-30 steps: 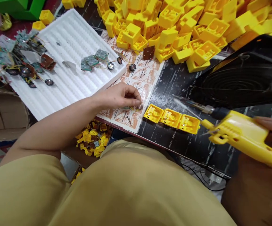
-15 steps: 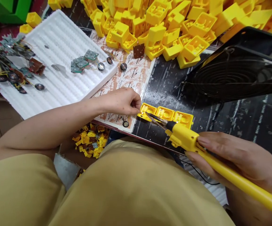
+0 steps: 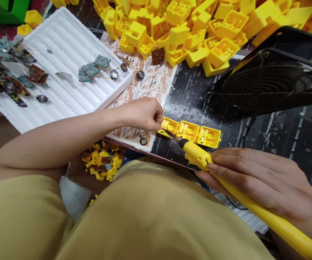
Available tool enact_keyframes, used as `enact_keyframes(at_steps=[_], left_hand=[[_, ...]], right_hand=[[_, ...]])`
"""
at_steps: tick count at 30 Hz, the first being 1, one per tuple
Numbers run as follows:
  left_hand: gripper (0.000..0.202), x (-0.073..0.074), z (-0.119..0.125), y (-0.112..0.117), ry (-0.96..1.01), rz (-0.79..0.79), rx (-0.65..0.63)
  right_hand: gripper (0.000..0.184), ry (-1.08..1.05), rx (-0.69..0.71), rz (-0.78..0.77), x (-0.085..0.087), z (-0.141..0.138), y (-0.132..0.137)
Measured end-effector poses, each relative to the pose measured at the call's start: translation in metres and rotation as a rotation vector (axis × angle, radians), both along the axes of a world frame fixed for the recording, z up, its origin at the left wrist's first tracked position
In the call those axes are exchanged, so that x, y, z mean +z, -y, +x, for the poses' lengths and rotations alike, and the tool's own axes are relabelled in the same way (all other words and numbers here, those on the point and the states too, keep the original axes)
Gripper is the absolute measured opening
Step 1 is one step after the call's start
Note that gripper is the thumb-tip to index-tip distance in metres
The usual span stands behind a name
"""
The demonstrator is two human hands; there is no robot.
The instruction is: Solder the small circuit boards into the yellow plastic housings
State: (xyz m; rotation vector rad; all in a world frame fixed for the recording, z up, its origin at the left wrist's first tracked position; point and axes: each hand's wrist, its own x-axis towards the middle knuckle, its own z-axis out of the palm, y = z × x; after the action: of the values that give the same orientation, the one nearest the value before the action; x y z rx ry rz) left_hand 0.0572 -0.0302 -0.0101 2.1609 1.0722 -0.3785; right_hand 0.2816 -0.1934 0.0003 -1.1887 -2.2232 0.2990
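While a yellow soldering tool (image 3: 199,155) is gripped by the right hand (image 3: 264,180) at four o'clock of a row of three open yellow cases, its metal tip is pointed toward ten o'clock, over the leftmost case (image 3: 170,124). Whether that case is touched by the tip cannot be told. The middle case (image 3: 188,130) and the rightmost case (image 3: 209,137) are laid beside it on the black worktop (image 3: 188,99). By the left hand (image 3: 145,112), at nine o'clock of the row, the fingertips are held narrow, drawn together at the leftmost case's edge; whether anything is pinched there cannot be told.

Just below the left hand, a round speaker (image 3: 143,141) is seen on a printed sheet (image 3: 145,88). Toward ten o'clock, green circuit boards (image 3: 91,69) are rested on a ridged white foam board (image 3: 64,99). At twelve o'clock, yellow housings (image 3: 177,21) are heaped, and at two o'clock a black fan (image 3: 269,77) is placed.
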Motion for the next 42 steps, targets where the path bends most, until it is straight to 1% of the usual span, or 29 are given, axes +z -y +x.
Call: enact_keyframes(at_steps=[3,6,9,11,13,14,16,18,19,21,23,24,26,28,29,31,33,34,36,38,40,42], left_hand=[[0.007,0.001,0.000,-0.001,-0.007,0.003,-0.010],[0.008,0.002,0.001,-0.001,-0.019,-0.005,-0.027],[0.006,0.000,0.002,0.000,-0.014,0.006,-0.042],[0.005,-0.003,0.000,0.001,0.001,0.052,-0.063],[0.004,-0.005,-0.007,0.000,0.067,0.145,-0.102],[0.005,-0.005,-0.013,0.000,0.128,0.204,-0.118],[0.011,-0.003,-0.030,-0.001,0.258,0.304,-0.130],[0.017,-0.002,-0.050,0.001,0.334,0.333,-0.148],[0.019,-0.004,-0.060,0.004,0.343,0.337,-0.167],[0.022,-0.013,-0.075,0.014,0.346,0.366,-0.224],[0.025,-0.028,-0.082,0.026,0.378,0.435,-0.233],[0.024,-0.036,-0.082,0.031,0.405,0.469,-0.203],[0.018,-0.051,-0.076,0.038,0.474,0.495,-0.098],[0.015,-0.058,-0.067,0.039,0.548,0.471,0.027],[0.015,-0.059,-0.063,0.038,0.589,0.438,0.085],[0.014,-0.056,-0.056,0.033,0.655,0.350,0.186],[0.014,-0.049,-0.053,0.027,0.680,0.299,0.243],[0.015,-0.045,-0.054,0.025,0.678,0.299,0.245],[0.016,-0.039,-0.059,0.022,0.662,0.329,0.190],[0.018,-0.035,-0.066,0.024,0.616,0.365,0.102],[0.020,-0.037,-0.071,0.028,0.533,0.385,0.027],[0.019,-0.043,-0.072,0.034,0.470,0.412,0.023]], right_hand=[[0.021,-0.013,0.052,0.047,0.000,0.008,0.000],[0.019,-0.054,0.037,0.075,-0.003,0.016,0.000],[0.019,-0.071,0.044,0.070,-0.008,0.017,0.000],[0.018,-0.085,0.018,0.060,-0.011,0.017,0.001],[0.017,-0.120,-0.019,0.057,-0.015,0.019,0.002],[0.022,-0.133,-0.036,0.056,-0.016,0.020,0.002],[0.041,-0.129,-0.050,0.055,-0.020,0.024,0.002],[0.060,-0.104,-0.068,0.083,-0.023,0.027,0.002],[0.065,-0.091,-0.072,0.104,-0.025,0.028,0.003],[0.067,-0.064,-0.090,0.145,-0.028,0.028,0.002],[0.061,-0.012,-0.100,0.153,-0.031,0.026,0.003],[0.057,0.006,-0.104,0.151,-0.032,0.025,0.002],[0.053,0.026,-0.129,0.144,-0.032,0.023,0.002],[0.052,0.055,-0.137,0.167,-0.031,0.022,0.000],[0.054,0.080,-0.124,0.183,-0.029,0.022,0.000],[0.056,0.114,-0.097,0.206,-0.026,0.023,-0.002],[0.056,0.096,-0.094,0.200,-0.023,0.023,-0.003],[0.055,0.087,-0.102,0.191,-0.022,0.023,-0.003],[0.056,0.073,-0.097,0.188,-0.021,0.023,-0.004],[0.057,0.046,-0.077,0.184,-0.019,0.022,-0.006],[0.056,0.003,-0.066,0.178,-0.019,0.021,-0.007],[0.052,-0.008,-0.065,0.184,-0.019,0.020,-0.005]])
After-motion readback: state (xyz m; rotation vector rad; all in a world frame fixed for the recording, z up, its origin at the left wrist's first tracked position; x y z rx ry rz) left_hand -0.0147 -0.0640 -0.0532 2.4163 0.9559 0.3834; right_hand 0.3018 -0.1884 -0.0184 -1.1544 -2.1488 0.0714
